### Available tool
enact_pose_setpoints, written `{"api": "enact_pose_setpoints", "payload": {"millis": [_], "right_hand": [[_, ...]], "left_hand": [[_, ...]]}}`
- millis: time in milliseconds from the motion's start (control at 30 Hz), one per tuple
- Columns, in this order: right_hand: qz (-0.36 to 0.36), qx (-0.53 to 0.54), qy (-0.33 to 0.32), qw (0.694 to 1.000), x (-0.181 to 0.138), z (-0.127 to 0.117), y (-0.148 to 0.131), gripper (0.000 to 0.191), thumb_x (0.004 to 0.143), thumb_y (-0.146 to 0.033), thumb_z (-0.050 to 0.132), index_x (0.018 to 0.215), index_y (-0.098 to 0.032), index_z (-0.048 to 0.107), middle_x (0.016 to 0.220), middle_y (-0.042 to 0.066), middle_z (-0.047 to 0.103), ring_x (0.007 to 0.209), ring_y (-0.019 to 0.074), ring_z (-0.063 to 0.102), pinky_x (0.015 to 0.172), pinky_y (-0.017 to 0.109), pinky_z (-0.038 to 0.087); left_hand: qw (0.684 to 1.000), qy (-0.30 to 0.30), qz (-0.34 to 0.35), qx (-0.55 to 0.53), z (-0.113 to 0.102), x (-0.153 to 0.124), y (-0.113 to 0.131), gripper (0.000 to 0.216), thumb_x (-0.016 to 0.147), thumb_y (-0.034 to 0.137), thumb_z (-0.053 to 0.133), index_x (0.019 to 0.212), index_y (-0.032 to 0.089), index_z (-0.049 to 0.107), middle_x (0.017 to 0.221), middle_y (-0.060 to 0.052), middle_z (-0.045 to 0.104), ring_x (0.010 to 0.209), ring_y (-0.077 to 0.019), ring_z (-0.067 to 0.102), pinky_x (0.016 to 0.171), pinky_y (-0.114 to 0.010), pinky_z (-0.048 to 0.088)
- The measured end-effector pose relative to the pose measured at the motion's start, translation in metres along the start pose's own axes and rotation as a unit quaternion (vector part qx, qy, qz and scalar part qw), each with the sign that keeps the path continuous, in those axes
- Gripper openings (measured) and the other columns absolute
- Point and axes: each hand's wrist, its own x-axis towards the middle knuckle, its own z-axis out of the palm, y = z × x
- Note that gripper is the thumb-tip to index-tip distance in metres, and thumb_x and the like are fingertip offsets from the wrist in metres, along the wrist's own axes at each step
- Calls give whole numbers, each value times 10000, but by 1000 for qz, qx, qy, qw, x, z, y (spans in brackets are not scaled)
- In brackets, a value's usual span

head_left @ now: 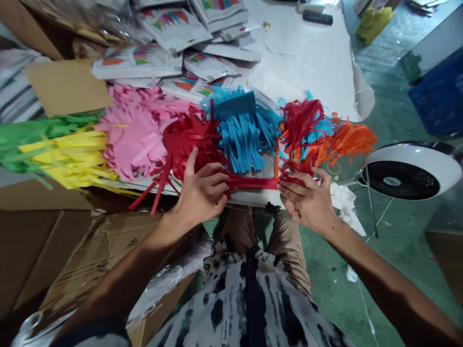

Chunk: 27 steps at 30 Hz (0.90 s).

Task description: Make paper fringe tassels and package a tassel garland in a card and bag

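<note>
My left hand (202, 190) and my right hand (307, 200) both pinch a folded band of red fringed paper (253, 183), stretched between them at the near edge of the table (307, 62). The left hand's fingers curl over the band's left end beside a heap of red fringe (188, 140). The right hand grips the right end, under more red strips (300, 125). Just behind the band lies blue fringed paper (242, 130).
Pink (133, 130), yellow (68, 156), green (32, 135) and orange (347, 140) fringe piles lie along the table. Packaged paper sets (170, 29) are stacked at the back. Cardboard boxes (43, 241) stand at left, a white fan (408, 171) and a blue crate (439, 96) at right.
</note>
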Motion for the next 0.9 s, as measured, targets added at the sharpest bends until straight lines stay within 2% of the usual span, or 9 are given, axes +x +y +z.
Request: {"api": "enact_pose_setpoints", "payload": {"millis": [100, 167, 200, 267, 333, 400, 533, 767, 900], "right_hand": [[2, -5, -4, 1000, 10, -2, -1, 177, 915, -201, 611, 1002, -253, 755, 1032, -4, 825, 1254, 302, 621, 1162, 579, 212], [10, -6, -17, 1000, 16, -4, -2, 128, 914, -221, 611, 926, -243, 736, 952, 11, 817, 1257, 302, 606, 1159, 576, 194], [15, -6, -23, 1000, 19, -4, -3, 123, 923, -235, 609, 916, -239, 732, 939, 21, 812, 1261, 303, 597, 1158, 575, 188], [21, -7, -24, 999, 23, -3, -5, 139, 955, -276, 606, 953, -231, 737, 983, 41, 805, 1250, 301, 587, 1153, 566, 193], [23, -4, -8, 1000, 27, 1, -7, 175, 982, -328, 608, 1026, -231, 747, 1062, 54, 794, 1213, 291, 589, 1145, 551, 211], [21, 7, 8, 1000, 31, 7, -10, 190, 1000, -347, 603, 1052, -242, 753, 1070, 47, 786, 1162, 270, 595, 1137, 528, 227], [27, 26, 13, 999, 36, 17, -12, 223, 1036, -250, 542, 964, -253, 753, 923, 15, 778, 1088, 233, 598, 1126, 498, 219], [58, 56, 3, 997, 36, 17, -12, 199, 1018, -296, 576, 925, -270, 751, 945, 17, 772, 1095, 251, 576, 1075, 492, 226], [91, 52, -17, 994, 34, 17, -8, 237, 1040, -289, 539, 912, -249, 735, 917, 34, 757, 1101, 267, 576, 1029, 491, 235]], "left_hand": [[998, 15, 38, 37, 14, 18, 17, 144, 949, 241, 639, 1064, 253, 725, 1074, -6, 792, 1132, -259, 661, 1240, -663, 278], [997, -11, 59, 53, 30, 30, 25, 140, 986, 225, 613, 1066, 222, 728, 1020, -40, 782, 1043, -243, 663, 1057, -526, 471], [996, -35, 63, 56, 37, 35, 27, 134, 999, 208, 600, 1040, 203, 727, 981, -55, 772, 995, -237, 660, 947, -460, 510], [993, -84, 64, 60, 46, 40, 27, 141, 1012, 181, 579, 1001, 167, 719, 943, -79, 748, 922, -233, 647, 798, -387, 509], [991, -105, 51, 60, 50, 40, 24, 140, 1016, 175, 572, 990, 144, 706, 948, -94, 732, 893, -234, 638, 760, -367, 501], [993, -105, 31, 50, 50, 38, 22, 147, 1023, 188, 565, 978, 138, 695, 957, -99, 723, 895, -233, 634, 773, -364, 508], [995, -94, 6, 13, 48, 34, 20, 191, 1049, 243, 539, 993, 136, 688, 975, -101, 715, 916, -231, 632, 806, -368, 521], [996, -86, 0, 38, 49, 33, 17, 172, 1038, 223, 573, 944, 151, 698, 931, -74, 721, 876, -221, 622, 735, -348, 474], [994, -86, -50, 43, 39, 33, 14, 251, 1056, 320, 551, 926, 176, 710, 900, -70, 725, 870, -241, 613, 715, -387, 421]]}}
